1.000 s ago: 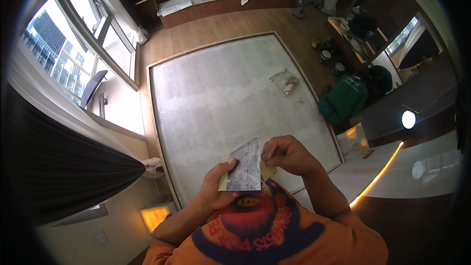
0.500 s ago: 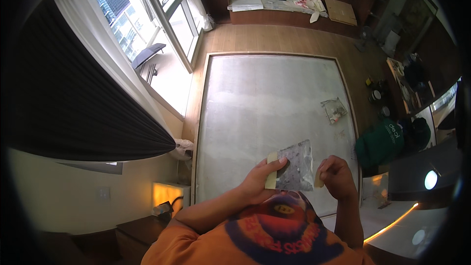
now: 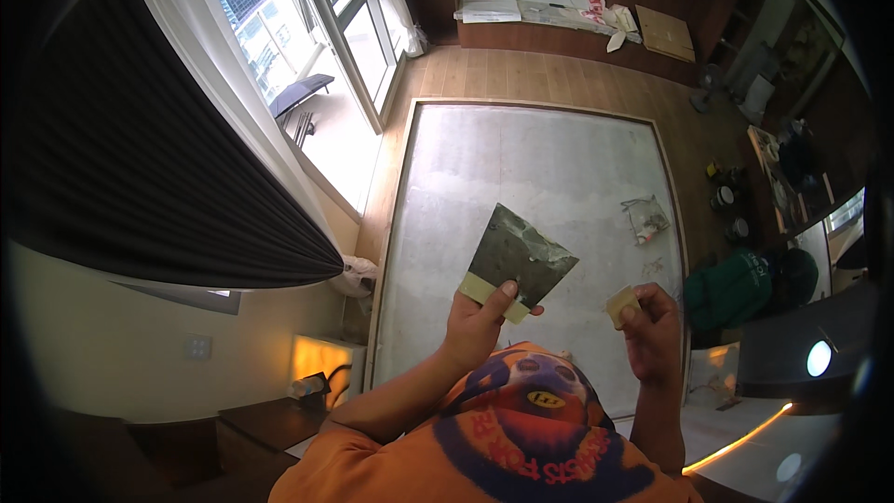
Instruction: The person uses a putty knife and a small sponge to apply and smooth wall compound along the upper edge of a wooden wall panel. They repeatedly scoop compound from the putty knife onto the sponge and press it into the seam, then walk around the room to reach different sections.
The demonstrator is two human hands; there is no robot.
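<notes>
The left hand (image 3: 477,324) pinches a wide scraper (image 3: 517,259). The right hand (image 3: 652,335) pinches a small block (image 3: 622,304), partly hidden by fingers.

Trowel blade (image 3: 518,256), perhaps, in left hand (image 3: 477,321)

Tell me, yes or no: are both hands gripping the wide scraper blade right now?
No: only the left hand holds the scraper by its tan handle, while the right hand holds a separate small tan piece apart from it.

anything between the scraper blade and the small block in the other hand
Nothing: in the head view only grey floor shows far below between the scraper blade and block.
</notes>
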